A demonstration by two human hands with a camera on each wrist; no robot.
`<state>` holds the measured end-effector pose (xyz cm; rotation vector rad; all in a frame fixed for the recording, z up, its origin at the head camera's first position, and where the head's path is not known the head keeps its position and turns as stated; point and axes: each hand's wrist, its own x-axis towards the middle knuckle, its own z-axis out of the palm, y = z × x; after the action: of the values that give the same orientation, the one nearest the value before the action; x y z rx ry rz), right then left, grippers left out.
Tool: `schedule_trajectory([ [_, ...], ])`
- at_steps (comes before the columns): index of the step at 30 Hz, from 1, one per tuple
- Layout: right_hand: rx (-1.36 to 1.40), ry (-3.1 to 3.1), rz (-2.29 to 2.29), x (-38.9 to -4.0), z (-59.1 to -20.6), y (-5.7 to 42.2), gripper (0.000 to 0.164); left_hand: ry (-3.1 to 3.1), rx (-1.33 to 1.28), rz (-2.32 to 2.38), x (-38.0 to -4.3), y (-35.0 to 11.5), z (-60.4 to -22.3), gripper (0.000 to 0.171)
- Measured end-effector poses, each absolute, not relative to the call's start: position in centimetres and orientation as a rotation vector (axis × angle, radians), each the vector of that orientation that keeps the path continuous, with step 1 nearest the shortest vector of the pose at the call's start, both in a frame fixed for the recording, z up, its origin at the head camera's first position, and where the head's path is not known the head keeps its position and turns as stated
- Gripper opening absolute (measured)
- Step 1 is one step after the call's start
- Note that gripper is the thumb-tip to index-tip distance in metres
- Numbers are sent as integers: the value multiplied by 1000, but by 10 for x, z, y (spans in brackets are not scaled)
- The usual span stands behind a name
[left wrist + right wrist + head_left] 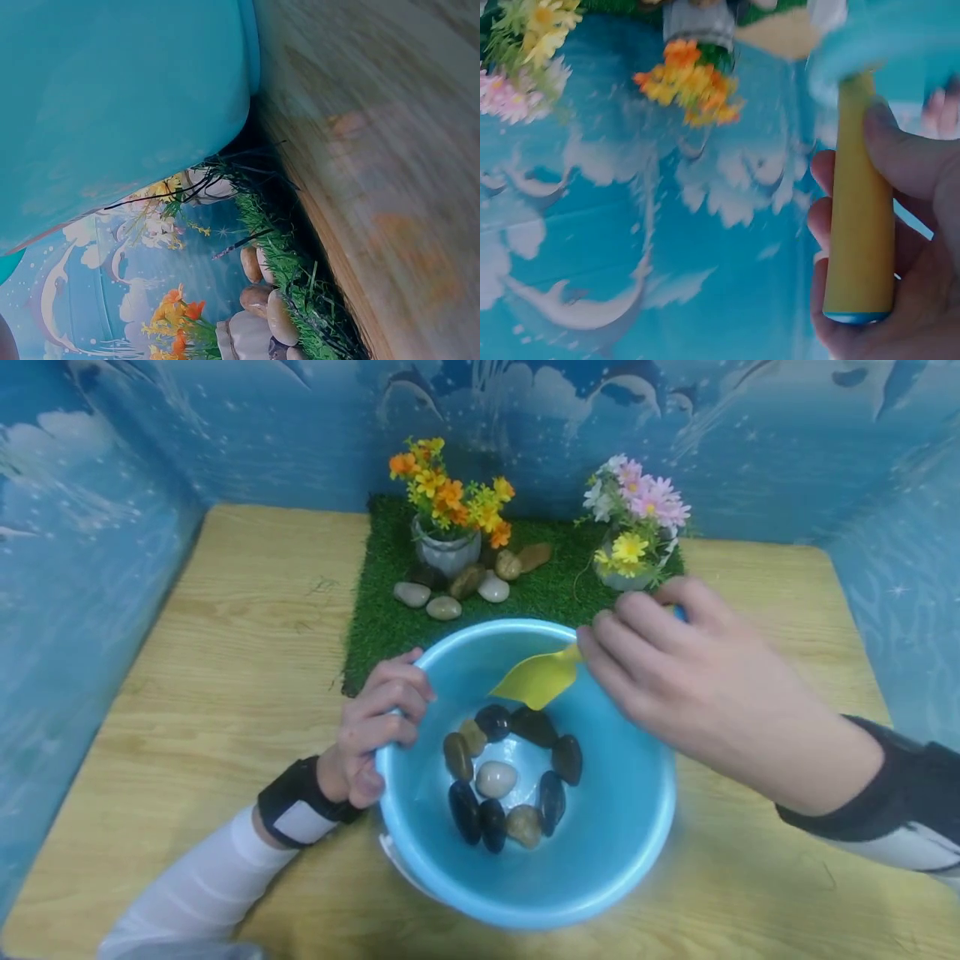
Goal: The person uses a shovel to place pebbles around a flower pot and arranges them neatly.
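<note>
A light blue bucket (630,827) stands on the wooden table, and stones lie on its floor: a ring of dark and tan ones around a pale stone (496,779). My left hand (386,718) grips the bucket's left rim, fingers curled over the edge. In my right hand (667,668) is a yellow toy shovel (542,678), its blade tilted down inside the bucket above the stones. The right wrist view shows fingers and thumb wrapped round the yellow handle (860,217), which has a blue end. The left wrist view shows the bucket's outer wall (120,90); the left hand is mostly out of that view.
Behind the bucket lies a green turf mat (390,627). On it stand a pot of orange and yellow flowers (450,502), a pot of pink and white flowers (637,510) and several loose stones (444,607). Blue dolphin-print walls (300,452) enclose the wooden table (247,635).
</note>
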<state>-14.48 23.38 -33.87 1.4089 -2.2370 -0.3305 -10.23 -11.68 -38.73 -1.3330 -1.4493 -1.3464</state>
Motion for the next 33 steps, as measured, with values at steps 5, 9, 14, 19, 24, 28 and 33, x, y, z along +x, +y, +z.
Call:
schedule_trajectory([
  [5, 1444, -2178, -552, -92, -268, 154, 10, -1423, -1331, -1357, -103, -114, -385, 55],
  [9, 1457, -2259, -673, -81, -270, 139, 21, -1393, -1318, -1366, -103, -111, -384, 55],
  [14, 1492, -2344, -657, -82, -281, 134, 25, -1381, -1307, -1369, -103, -110, -383, 55],
  [19, 1608, -2475, -507, -87, -291, 133, 19, -1386, -1306, -1364, -102, -110, -383, 56],
  [24, 1647, -2530, -383, -90, -295, 132, 16, -1386, -1319, -1361, -102, -112, -383, 56],
  [28, 1625, -2521, -315, -90, -293, 133, 21, -1381, -1323, -1367, -102, -112, -383, 57],
  [33, 1629, -2523, -173, -91, -287, 138, 20, -1402, -1332, -1353, -102, -113, -383, 58],
])
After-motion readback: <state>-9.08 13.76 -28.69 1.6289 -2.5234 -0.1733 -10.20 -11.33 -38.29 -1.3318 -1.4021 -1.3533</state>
